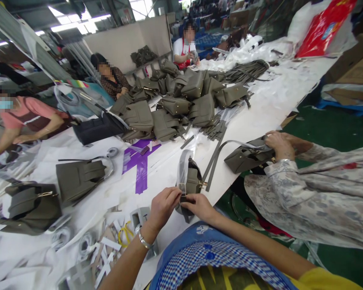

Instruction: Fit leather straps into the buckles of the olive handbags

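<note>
A small olive-grey handbag [193,181] rests at the near edge of the white table [260,117], its handle wrapped in clear plastic. My left hand [164,206] pinches the end of the bag's strap [183,192] from the left. My right hand [199,206] grips the same strap end from the right, fingers curled. Both hands meet just in front of the bag.
A person in a patterned sleeve [314,189] at my right holds another olive bag [248,157]. A heap of olive bags [181,104] fills the table's middle, with two more [78,179] at left. Other seated people work across the table. Purple tape [140,161] marks the tabletop.
</note>
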The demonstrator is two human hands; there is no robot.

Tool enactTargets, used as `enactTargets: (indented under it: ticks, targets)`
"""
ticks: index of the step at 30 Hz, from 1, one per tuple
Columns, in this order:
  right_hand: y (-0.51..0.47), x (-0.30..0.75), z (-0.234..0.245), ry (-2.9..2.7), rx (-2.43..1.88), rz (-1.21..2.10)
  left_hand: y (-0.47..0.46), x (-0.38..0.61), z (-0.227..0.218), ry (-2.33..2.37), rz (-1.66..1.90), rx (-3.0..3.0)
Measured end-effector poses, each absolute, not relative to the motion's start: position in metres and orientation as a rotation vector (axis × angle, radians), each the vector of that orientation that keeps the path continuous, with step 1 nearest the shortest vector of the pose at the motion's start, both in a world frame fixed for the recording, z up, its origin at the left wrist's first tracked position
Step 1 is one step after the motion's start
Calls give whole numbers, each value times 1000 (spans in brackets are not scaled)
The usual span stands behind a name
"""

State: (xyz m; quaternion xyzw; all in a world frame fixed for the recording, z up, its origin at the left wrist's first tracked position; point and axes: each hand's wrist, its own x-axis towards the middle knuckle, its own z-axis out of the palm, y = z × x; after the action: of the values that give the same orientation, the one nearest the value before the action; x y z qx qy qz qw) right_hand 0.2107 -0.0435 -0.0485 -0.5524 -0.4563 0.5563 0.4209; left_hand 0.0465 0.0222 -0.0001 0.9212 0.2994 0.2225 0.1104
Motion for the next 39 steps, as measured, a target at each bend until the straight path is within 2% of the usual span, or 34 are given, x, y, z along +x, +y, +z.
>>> enactTargets:
  ticks: [5, 11, 15, 19, 23, 29, 36, 39]
  targets:
    - [-38, 216, -52, -1087, -1374, 1284, 4, 44, -15, 893, 559, 2603]
    - [-40, 222, -62, -1352, -1404, 1313, -4, 36, -39, 1139, 638, 1958]
    - [-34, 226, -65, -1447, -1485, 1257, -23, 35, -69, 1211, 607, 1743]
    - [-25, 229, -68, -1462, -1508, 1197, -34, 44, -88, 1303, 714, 1638]
    - [-25, 232, -75, -1549, -1383, 1284, -31, 53, -91, 1364, 797, 1500]
    - [-32, 236, -72, -1364, -1510, 1363, -32, 57, -72, 1305, 831, 1436]
    - [-18, 248, 0, -1168, -1215, 1624, -17, 55, 7, 1182, 839, 1452]
    - [-18, 250, 21, -1104, -1137, 1700, -12, 52, 27, 1086, 801, 1455]
